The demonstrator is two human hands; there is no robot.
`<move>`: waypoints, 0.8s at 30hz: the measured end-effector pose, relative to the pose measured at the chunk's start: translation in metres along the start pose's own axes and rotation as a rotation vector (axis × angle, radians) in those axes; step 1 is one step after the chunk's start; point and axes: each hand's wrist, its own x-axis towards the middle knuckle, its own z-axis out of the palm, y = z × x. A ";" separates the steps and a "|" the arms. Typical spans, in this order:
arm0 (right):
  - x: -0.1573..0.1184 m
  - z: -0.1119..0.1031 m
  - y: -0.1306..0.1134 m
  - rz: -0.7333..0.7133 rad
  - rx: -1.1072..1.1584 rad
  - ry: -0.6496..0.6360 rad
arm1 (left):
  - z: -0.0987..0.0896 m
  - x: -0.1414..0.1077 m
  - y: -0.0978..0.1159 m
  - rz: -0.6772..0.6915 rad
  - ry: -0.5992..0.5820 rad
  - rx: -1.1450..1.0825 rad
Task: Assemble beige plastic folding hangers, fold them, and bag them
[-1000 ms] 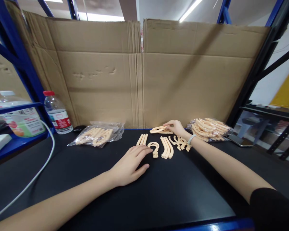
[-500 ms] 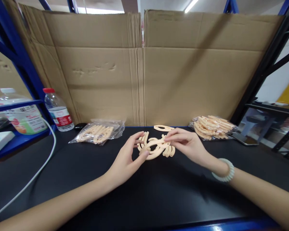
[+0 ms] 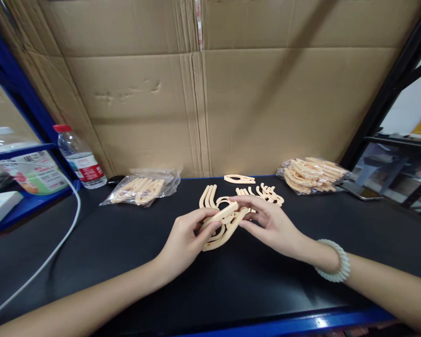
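Observation:
My left hand (image 3: 185, 236) is closed, thumb and fingers pinching a cream curved piece (image 3: 226, 213) that looks like plastic, with holes along it. From the other side, my right hand (image 3: 272, 224) grips the right end of this piece, its thumb and fingertips around a second arm (image 3: 228, 236) that curves below. The two arms spread apart and seem joined near the right fingers, though fingertips hide the joint. Just behind the hands lie several long bent cream strips (image 3: 208, 195) and, to the right, several small hook-shaped pieces (image 3: 268, 193).
A flat cream loop-shaped piece (image 3: 239, 179) lies at the back edge of the black table (image 3: 126, 281). Clear bags of cream pieces lie left (image 3: 140, 191) and right (image 3: 310, 175). A phone (image 3: 361, 189), a red-capped bottle (image 3: 82, 161) and a white cable (image 3: 65, 234) are around; cardboard (image 3: 143, 103) stands behind.
My view has tilted down. The held piece has turned and its arms now show apart; my left fingers have closed onto it. The small hooks behind my right hand have come into sight.

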 end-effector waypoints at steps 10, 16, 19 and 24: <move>0.002 -0.004 -0.008 0.255 -0.327 -0.153 | 0.003 -0.002 0.002 -0.040 0.157 -0.140; 0.006 -0.008 -0.007 0.255 -0.337 -0.125 | 0.003 -0.002 0.002 -0.032 0.203 -0.136; 0.006 -0.009 -0.003 0.230 -0.340 -0.054 | 0.001 -0.003 0.000 -0.015 0.201 -0.088; 0.009 -0.017 0.003 0.203 -0.187 0.067 | -0.001 -0.003 -0.001 -0.030 0.192 -0.045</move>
